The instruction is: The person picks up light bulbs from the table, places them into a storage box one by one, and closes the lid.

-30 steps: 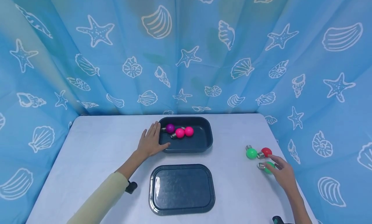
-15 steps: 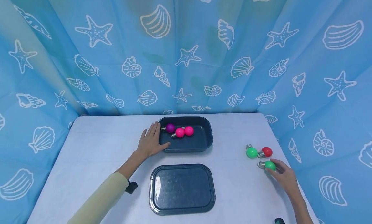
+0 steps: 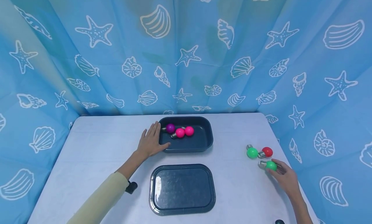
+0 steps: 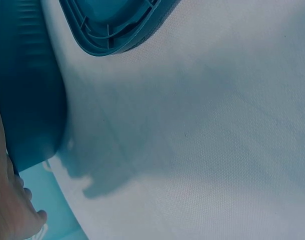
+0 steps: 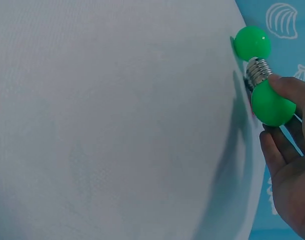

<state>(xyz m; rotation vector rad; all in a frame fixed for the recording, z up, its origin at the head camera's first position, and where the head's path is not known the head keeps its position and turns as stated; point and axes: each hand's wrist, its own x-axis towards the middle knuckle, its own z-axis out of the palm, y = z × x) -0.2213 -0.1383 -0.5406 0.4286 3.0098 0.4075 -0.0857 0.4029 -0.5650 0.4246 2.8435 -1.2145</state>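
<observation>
In the head view my left hand (image 3: pixel 150 142) rests with straight fingers against the left end of a dark container (image 3: pixel 204 146). Inside it lie a purple light bulb (image 3: pixel 170 128) and two pink light bulbs (image 3: pixel 180 132). Over on the right, my right hand (image 3: pixel 286 178) pinches a green light bulb (image 3: pixel 271 166) by its round part, the metal base pointing left. The right wrist view shows the thumb on this green bulb (image 5: pixel 272 105) and fingers behind it. Just beyond lie another green bulb (image 3: pixel 252 153) and a red bulb (image 3: pixel 267 151).
A dark rectangular lid (image 3: pixel 182 189) lies on the white table (image 3: pixel 232 191) in front of the container. Behind and beside the table hangs a blue curtain (image 3: pixel 197 78) with white shells and starfish. The table's right edge runs close to my right hand.
My right hand has closed its thumb and fingers round the nearest green bulb, which has shifted slightly right. My left hand and the container stay in place.
</observation>
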